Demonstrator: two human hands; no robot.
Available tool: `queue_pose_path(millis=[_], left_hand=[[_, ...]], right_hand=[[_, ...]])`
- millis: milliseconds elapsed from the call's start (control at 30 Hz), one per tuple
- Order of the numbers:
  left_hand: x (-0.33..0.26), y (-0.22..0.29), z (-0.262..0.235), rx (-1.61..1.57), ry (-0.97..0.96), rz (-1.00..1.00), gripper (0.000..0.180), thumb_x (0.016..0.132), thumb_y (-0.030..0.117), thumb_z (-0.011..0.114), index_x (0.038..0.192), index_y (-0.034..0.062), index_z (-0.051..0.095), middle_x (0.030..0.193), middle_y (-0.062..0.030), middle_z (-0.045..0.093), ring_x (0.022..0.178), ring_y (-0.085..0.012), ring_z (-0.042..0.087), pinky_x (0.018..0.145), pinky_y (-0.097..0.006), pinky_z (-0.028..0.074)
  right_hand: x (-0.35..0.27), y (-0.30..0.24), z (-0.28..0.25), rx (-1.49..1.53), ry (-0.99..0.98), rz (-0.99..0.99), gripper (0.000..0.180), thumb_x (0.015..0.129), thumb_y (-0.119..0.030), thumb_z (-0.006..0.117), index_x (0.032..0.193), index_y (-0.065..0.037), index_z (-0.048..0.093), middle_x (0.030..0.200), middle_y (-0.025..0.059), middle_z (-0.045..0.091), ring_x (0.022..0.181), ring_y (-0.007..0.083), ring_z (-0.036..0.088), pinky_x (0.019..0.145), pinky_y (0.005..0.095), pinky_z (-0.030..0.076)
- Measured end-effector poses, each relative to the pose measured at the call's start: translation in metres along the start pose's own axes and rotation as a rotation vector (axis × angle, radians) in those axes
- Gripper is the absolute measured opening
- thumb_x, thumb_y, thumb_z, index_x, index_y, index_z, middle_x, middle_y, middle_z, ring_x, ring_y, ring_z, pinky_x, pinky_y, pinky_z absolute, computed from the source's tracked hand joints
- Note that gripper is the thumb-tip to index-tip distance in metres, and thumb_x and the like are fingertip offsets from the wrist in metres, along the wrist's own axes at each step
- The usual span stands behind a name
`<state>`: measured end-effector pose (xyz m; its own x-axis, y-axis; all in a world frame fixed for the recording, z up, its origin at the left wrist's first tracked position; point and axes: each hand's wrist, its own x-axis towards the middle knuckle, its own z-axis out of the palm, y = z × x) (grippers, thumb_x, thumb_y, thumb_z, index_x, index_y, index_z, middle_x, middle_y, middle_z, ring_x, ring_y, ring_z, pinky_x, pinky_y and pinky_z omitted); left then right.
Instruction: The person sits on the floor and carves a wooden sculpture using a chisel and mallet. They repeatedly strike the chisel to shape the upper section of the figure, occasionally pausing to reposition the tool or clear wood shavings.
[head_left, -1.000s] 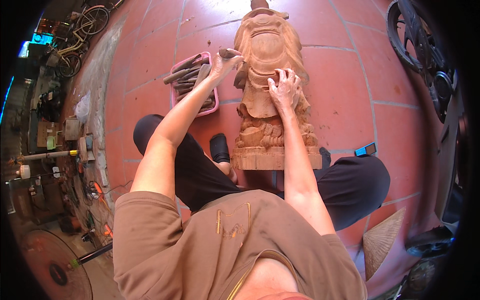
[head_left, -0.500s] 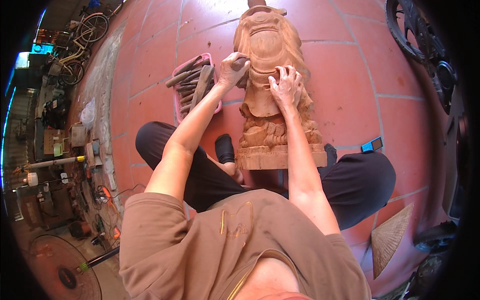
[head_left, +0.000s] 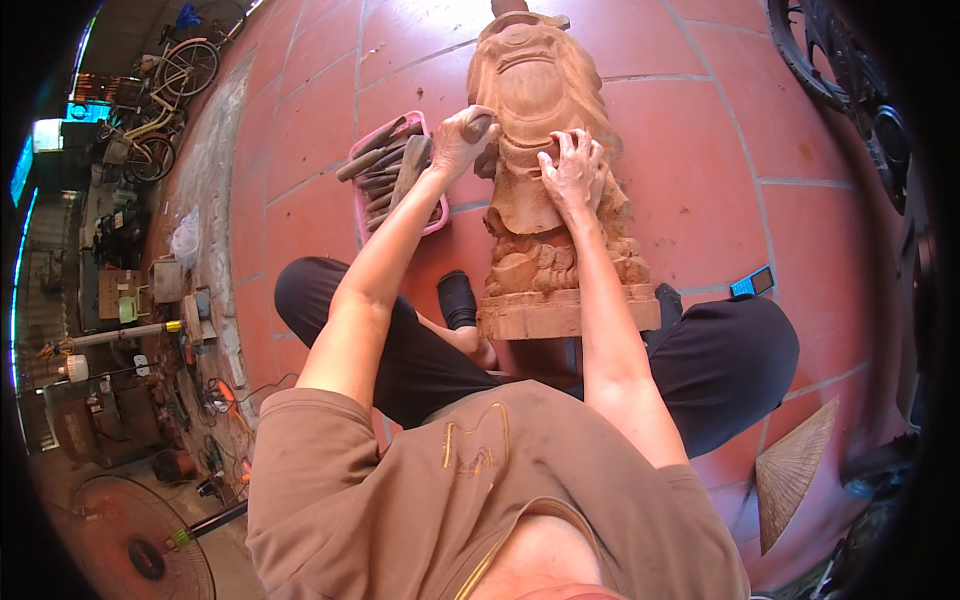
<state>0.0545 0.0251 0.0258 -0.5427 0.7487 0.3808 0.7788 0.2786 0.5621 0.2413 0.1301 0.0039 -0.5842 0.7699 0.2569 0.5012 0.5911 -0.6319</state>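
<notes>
A tall carved statue of pale reddish wood (head_left: 548,170) stands upright on the red tiled floor (head_left: 700,200), between the knees of a person sitting cross-legged in black trousers and a brown shirt. Both hands are on its upper half. The left hand (head_left: 462,138) is curled at the statue's left edge, its fingers (head_left: 470,120) closed around something small and dark — too little of it shows to tell what it is. The right hand (head_left: 574,170) lies flat against the front of the carving, fingers (head_left: 585,150) spread and open, gripping nothing, pressed on the wood just right of the left hand's knuckles.

Just left of the left hand's fingers, touching distance away, a pink plastic tray (head_left: 432,222) sits on the floor, filled with wooden-handled carving tools (head_left: 385,170). Well to the right of the right hand's fingers a small blue flat object (head_left: 752,282) lies on the tiles, and a woven conical hat (head_left: 792,468) rests below it, near the person's right knee.

The step in hand looks like fine surface work on the statue's upper body, one hand working while the other steadies. The next move would call for keeping the right palm firm so the figure does not rock, and for short, controlled strokes of the left hand along the carved folds.
</notes>
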Motion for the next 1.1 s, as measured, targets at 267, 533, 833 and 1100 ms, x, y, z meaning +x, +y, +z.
queue_pose_path(millis=[267,533,833,1100], left_hand=[[-0.018,0.008,0.003,0.116,-0.075,0.114,0.022,0.084,0.018,0.071,0.1,0.0058,0.063,0.09,-0.0178,0.069,0.087,-0.0345,0.069,0.076,-0.041,0.054],[0.0,-0.001,0.005,-0.035,0.015,-0.077,0.021,0.083,0.025,0.072,0.097,0.0099,0.066,0.094,-0.0138,0.071,0.09,-0.0324,0.07,0.077,-0.04,0.054],[-0.02,0.007,0.003,0.074,-0.05,-0.038,0.021,0.083,0.022,0.072,0.096,0.0078,0.065,0.088,-0.0153,0.069,0.085,-0.0335,0.069,0.075,-0.041,0.054],[-0.016,0.001,0.011,0.1,0.094,0.203,0.023,0.078,0.016,0.074,0.097,0.0078,0.064,0.087,-0.0149,0.068,0.087,-0.0341,0.065,0.077,-0.043,0.053]], right_hand=[[0.002,0.006,0.002,-0.016,0.018,-0.005,0.041,0.082,-0.031,0.074,0.12,-0.02,0.064,0.126,0.0018,0.052,0.124,0.0257,0.046,0.101,0.0482,0.041],[0.0,0.003,0.003,-0.016,0.017,-0.016,0.041,0.081,-0.031,0.074,0.12,-0.02,0.064,0.127,0.0022,0.052,0.125,0.0256,0.046,0.1,0.0488,0.041],[0.001,0.007,0.005,-0.038,0.02,-0.003,0.041,0.081,-0.032,0.074,0.119,-0.02,0.064,0.127,0.0019,0.052,0.124,0.0261,0.046,0.099,0.0496,0.041],[-0.001,0.003,0.003,-0.013,0.037,-0.031,0.04,0.081,-0.03,0.074,0.117,-0.019,0.064,0.126,0.0025,0.052,0.123,0.026,0.046,0.098,0.049,0.042]])
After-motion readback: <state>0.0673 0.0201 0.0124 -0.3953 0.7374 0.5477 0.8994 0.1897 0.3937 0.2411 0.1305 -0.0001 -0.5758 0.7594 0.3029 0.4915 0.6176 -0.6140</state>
